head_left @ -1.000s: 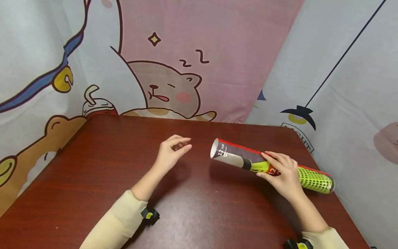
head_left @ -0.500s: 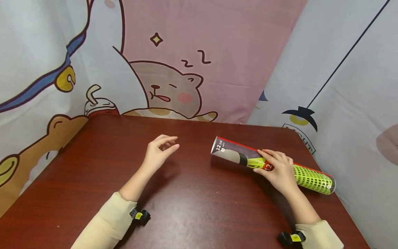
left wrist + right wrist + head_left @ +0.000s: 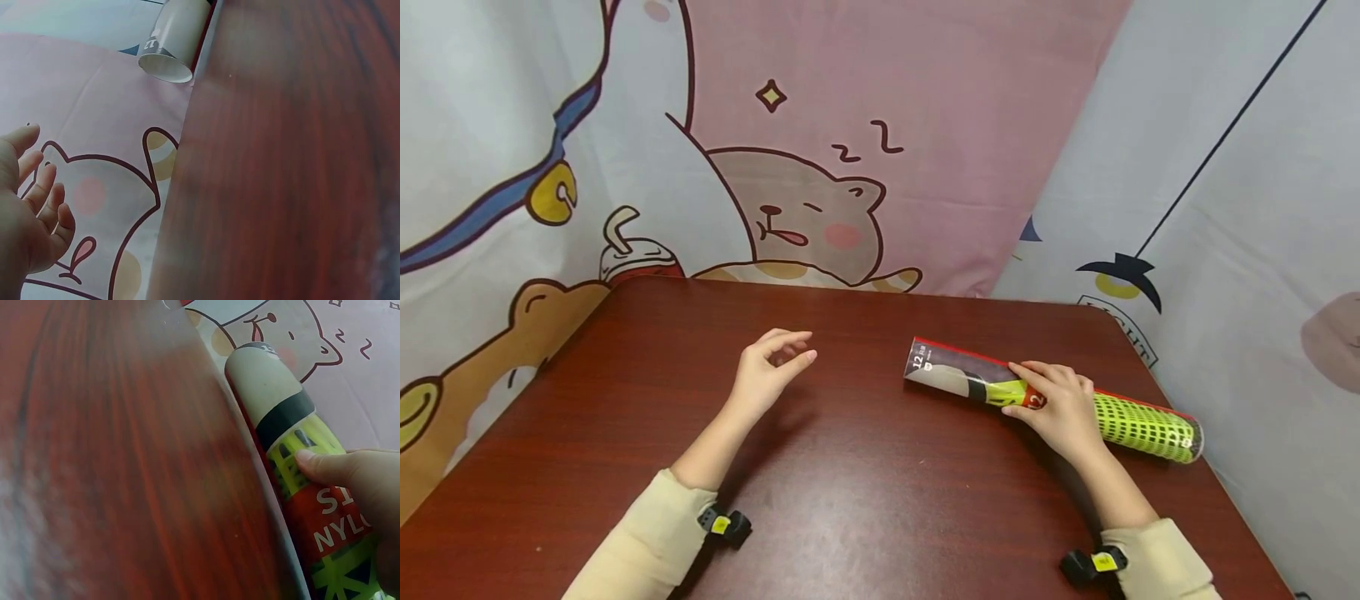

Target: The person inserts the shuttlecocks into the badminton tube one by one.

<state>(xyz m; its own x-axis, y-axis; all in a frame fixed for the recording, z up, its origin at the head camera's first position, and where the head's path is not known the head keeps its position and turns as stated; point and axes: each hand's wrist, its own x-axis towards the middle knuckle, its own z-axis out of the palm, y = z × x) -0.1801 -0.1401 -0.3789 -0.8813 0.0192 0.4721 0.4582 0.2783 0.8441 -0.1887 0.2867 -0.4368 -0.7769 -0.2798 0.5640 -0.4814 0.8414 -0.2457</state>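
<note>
A long printed shuttlecock tube (image 3: pixel 1142 427) lies slantwise over the right part of the brown table (image 3: pixel 880 500). My right hand (image 3: pixel 1063 412) grips it round the middle, thumb on the near side and fingers over the top. In the right wrist view the thumb presses on the tube (image 3: pixel 265 387), just above a red band with white lettering. The tube's round end (image 3: pixel 165 67) faces the left wrist camera and looks open; what is inside cannot be made out. My left hand (image 3: pixel 765 371) hovers over the table left of the tube, fingers loosely bent and holding nothing.
A cloth (image 3: pixel 985 125) printed with cartoon animals hangs behind the table and along both sides. Black wrist devices (image 3: pixel 726 525) with yellow labels sit at the cream sleeves (image 3: pixel 640 533).
My left hand has drawn back leftward, away from the tube. The right hand has shifted slightly left with the tube, whose left end has tipped lower so its opening no longer shows in the head view.
</note>
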